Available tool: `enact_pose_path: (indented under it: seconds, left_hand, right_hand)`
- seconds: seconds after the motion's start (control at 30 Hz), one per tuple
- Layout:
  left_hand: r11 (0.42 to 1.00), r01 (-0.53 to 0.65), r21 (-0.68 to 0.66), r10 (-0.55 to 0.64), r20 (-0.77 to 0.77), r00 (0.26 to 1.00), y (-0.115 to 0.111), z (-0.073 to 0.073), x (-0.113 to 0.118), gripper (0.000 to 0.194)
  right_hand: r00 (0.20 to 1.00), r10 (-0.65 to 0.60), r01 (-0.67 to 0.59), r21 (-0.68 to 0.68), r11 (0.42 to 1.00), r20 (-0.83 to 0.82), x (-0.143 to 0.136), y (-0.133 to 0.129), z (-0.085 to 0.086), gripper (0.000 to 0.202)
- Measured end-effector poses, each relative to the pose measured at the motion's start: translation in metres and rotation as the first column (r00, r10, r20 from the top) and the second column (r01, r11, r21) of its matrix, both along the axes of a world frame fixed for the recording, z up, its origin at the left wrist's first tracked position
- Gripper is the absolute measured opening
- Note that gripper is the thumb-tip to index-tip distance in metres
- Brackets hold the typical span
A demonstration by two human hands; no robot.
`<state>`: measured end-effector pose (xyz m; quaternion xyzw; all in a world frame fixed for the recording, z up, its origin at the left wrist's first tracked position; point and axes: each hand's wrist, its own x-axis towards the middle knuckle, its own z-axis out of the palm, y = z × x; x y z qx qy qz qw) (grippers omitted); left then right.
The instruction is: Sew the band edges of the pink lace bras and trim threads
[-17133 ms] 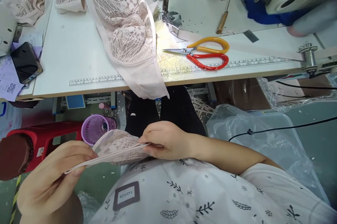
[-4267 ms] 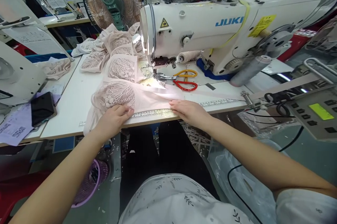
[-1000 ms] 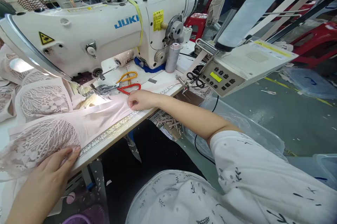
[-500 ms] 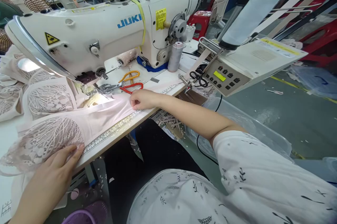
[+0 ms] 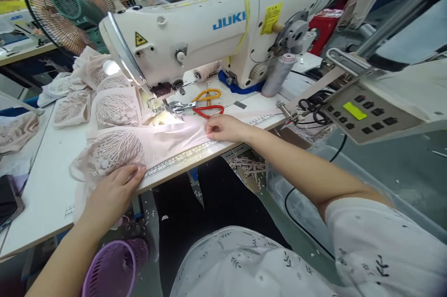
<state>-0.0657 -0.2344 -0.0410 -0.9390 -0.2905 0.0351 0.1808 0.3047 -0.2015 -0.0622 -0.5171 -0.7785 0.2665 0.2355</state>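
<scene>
A pale pink lace bra (image 5: 111, 150) is spread along the front of the sewing table, its plain band (image 5: 174, 136) stretched out to the right. My left hand (image 5: 113, 187) is closed at the near edge of the front lace cup, thumb and fingertips on the fabric. The band's right end is pinched in my right hand (image 5: 226, 128), just above the printed ruler strip (image 5: 181, 159). Behind the band, orange-and-red-handled scissors (image 5: 200, 104) lie near the needle area of a white sewing machine (image 5: 195, 31).
More lace bra pieces (image 5: 71, 106) are heaped at the left. A grey thread cone (image 5: 279, 76) stands beside the machine, and a control panel (image 5: 361, 115) juts out at right. Below the table edge is a purple basket (image 5: 110, 269). A fan (image 5: 70, 3) stands behind.
The camera view has turned left, so everything appears shifted rightward and the fan and basket show more. Both hands keep their places on the bra.
</scene>
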Motion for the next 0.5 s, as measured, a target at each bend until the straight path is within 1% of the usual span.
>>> enact_pose_path:
  seconds: [0.13, 0.2, 0.37, 0.5]
  left_hand:
    - [1.000, -0.014, -0.010, 0.013, -0.005, 1.000, -0.001, -0.004, -0.004, 0.050]
    - [1.000, -0.016, -0.001, 0.016, -0.011, 1.000, 0.000, -0.007, -0.006, 0.052]
    - [1.000, -0.010, 0.012, 0.010, 0.006, 1.000, 0.003, -0.013, -0.010, 0.052]
    - [1.000, -0.020, -0.024, 0.020, 0.021, 1.000, 0.006, -0.014, -0.013, 0.054]
  right_hand:
    - [0.997, -0.054, 0.053, -0.011, 0.999, -0.047, -0.002, -0.004, -0.001, 0.002]
    - [0.995, -0.079, 0.078, -0.009, 0.997, -0.053, -0.003, -0.006, -0.001, 0.004]
    - [0.988, -0.134, 0.136, 0.021, 0.991, -0.071, -0.004, -0.006, -0.002, 0.007]
    - [0.972, -0.190, 0.201, 0.073, 0.977, -0.136, -0.006, -0.006, -0.001, 0.009]
